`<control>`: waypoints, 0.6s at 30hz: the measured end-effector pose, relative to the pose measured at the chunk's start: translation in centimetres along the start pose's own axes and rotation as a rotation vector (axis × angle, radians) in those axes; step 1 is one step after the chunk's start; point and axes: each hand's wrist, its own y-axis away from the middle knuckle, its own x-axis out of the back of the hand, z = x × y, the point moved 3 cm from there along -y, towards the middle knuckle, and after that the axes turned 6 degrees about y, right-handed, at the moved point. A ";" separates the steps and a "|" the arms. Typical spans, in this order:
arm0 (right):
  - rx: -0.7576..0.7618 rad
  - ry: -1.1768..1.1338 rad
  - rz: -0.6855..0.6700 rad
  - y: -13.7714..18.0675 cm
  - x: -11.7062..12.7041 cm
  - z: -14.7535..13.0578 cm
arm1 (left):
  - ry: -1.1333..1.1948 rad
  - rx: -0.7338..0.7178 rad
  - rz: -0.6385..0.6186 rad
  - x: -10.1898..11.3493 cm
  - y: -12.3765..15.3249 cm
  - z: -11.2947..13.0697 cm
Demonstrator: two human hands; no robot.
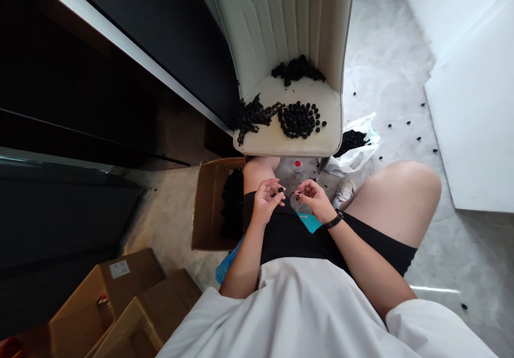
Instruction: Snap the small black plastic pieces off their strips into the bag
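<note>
Nearest to you, your white shirt (305,315) filled the bottom of the view, and your forearms ran up from it over your black shorts (297,237) to meet above your lap. Your left hand (265,200) was curled narrow, thumb and fingertips pinched on a small black ring (280,190). Your right hand (315,197), with a black band (334,220) at the wrist, was also closed down to a pinch on something small and dark; what it was I could not tell. The two hands sat near each other with a slim gap between them.

To your left, an open cardboard box (209,208) with dark pieces inside stood just beside your knee, and two more boxes (116,304) crowded the lower left corner, so that side was tight. Your right knee (397,192) pushed out over bare grey floor (461,251), where the room lay open, dotted with stray black rings.

Just past your hands, a bottle with a red cap (297,165) stood under the front edge of a white chair (289,138). On its seat lay a flat cluster of black rings (299,120) near that front edge, a tangled dark heap (252,116) spilling over the left edge, and another heap (297,70) against the backrest. A white plastic bag (355,144) holding dark pieces slumped on the floor at the chair's right corner
</note>
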 end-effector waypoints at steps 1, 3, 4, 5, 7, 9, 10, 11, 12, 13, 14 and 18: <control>-0.008 0.010 -0.005 0.0 0.0 0.1 | -0.004 0.004 0.006 0.0 0.0 0.0; -0.017 0.030 -0.011 -0.1 -0.1 0.2 | -0.017 0.020 0.016 0.1 -0.1 -0.1; -0.018 0.041 -0.012 -0.1 -0.1 0.2 | -0.022 0.026 0.023 0.2 -0.2 -0.2; -0.018 0.051 -0.013 -0.1 -0.1 0.3 | -0.027 0.029 0.030 0.3 -0.3 -0.2; -0.018 0.070 -0.013 -0.2 -0.1 0.5 | -0.039 0.019 0.053 0.5 -0.6 -0.3; -0.018 0.092 -0.018 -0.3 -0.2 0.7 | -0.062 -0.004 0.071 0.6 -1.3 -0.2; -0.016 0.104 -0.022 -0.4 -0.3 0.9 | -0.076 -0.017 0.075 0.7 -1.8 -0.1; -0.012 0.117 -0.025 -0.4 -0.3 1.0 | -0.090 -0.034 0.077 0.8 -2.5 0.1; -0.008 0.128 -0.027 -0.5 -0.3 1.1 | -0.107 -0.059 0.077 0.8 -3.4 0.5; -0.006 0.139 -0.029 -0.6 -0.3 1.2 | -0.130 -0.091 0.078 0.8 -4.5 0.9; -0.005 0.150 -0.033 -0.7 -0.4 1.3 | -0.161 -0.130 0.080 0.8 -5.7 1.4; -0.006 0.197 -0.051 -0.9 -0.4 1.5 | -0.368 -0.339 0.138 0.1 -12.5 3.7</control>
